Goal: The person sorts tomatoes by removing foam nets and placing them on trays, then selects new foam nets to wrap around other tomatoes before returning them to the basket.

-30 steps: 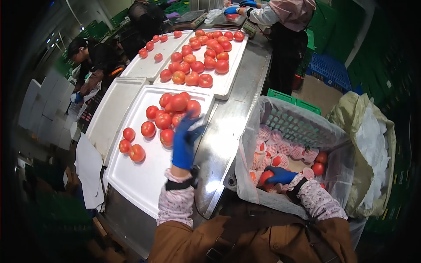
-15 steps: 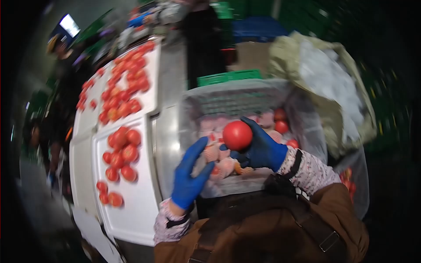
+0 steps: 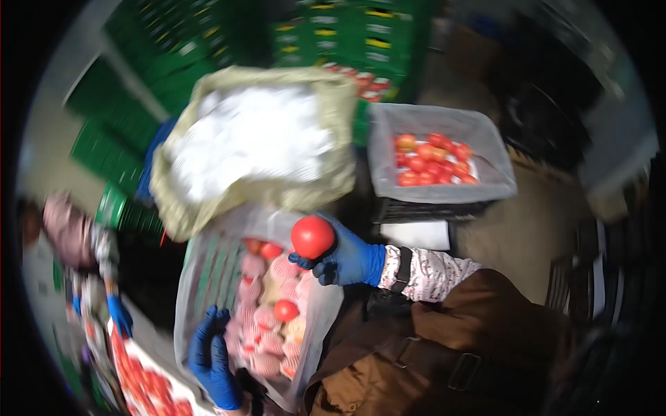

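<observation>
My right hand point(image 3: 350, 256), in a blue glove, grips a smooth red tomato point(image 3: 312, 236) above the far right part of a lined crate point(image 3: 229, 232). In that crate lie tomatoes in pink foam net sleeves point(image 3: 267, 317) and a few bare ones, such as a red tomato point(image 3: 286, 310). My left hand point(image 3: 214, 360), also gloved in blue, is over the crate's near left side. Its fingers are bent but apart from the thumb, and nothing shows between them.
Beyond the crate stands a large yellowish sack point(image 3: 340, 166) full of white foam nets point(image 3: 253, 142). To its right is another lined crate point(image 3: 496, 163) of tomatoes. Green crates point(image 3: 340, 35) are stacked behind. At lower left, a co-worker's gloved hand point(image 3: 119, 315) is near tomatoes point(image 3: 142, 378).
My view has swung to the right, toward the sack and the second crate. The tomato is still in my right hand. My left hand still holds nothing.
</observation>
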The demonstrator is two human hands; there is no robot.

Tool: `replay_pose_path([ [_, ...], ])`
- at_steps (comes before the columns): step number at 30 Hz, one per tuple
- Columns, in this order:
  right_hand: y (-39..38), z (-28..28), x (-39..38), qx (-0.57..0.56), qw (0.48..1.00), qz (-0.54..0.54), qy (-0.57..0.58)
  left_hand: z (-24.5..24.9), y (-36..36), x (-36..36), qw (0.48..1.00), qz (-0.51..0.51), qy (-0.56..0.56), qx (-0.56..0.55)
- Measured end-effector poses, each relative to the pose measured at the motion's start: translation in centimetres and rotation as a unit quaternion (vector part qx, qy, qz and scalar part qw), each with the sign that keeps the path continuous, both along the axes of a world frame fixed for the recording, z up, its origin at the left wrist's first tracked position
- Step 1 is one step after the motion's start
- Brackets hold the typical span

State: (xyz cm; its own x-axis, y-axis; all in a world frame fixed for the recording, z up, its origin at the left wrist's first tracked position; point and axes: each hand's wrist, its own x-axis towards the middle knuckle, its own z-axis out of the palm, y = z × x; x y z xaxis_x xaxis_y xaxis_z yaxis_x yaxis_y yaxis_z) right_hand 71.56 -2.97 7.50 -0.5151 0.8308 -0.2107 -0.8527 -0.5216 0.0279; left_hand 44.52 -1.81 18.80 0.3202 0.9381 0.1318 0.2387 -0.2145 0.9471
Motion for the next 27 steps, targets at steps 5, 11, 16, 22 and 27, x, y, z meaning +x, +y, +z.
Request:
replay_pose_path([
  [5, -4.8, -4.0, 8.1, -0.015, 0.977, -0.210, 0.027, -12.6, 5.2, 2.4, 0.986, -0.062, 0.035, -0.151],
  [11, -9.9, -7.8, 16.7, -0.120, 0.824, -0.549, -0.074, -26.2, 6.1, 0.7, 0.957, -0.128, 0.261, -0.002],
  [16, -13.4, -11.6, 28.6, -0.105, 0.711, -0.686, -0.113, -31.0, 5.5, -1.1, 0.914, -0.183, 0.357, -0.057],
  [22, -13.5, -9.9, 30.6, -0.125, 0.670, -0.627, -0.378, -25.9, 3.2, 1.7, 0.843, -0.248, 0.458, -0.132],
  [27, -6.4, -4.1, 21.4, -0.065, 0.666, -0.466, -0.579, -26.6, 3.0, 0.4, 0.844, -0.242, 0.463, -0.118],
])
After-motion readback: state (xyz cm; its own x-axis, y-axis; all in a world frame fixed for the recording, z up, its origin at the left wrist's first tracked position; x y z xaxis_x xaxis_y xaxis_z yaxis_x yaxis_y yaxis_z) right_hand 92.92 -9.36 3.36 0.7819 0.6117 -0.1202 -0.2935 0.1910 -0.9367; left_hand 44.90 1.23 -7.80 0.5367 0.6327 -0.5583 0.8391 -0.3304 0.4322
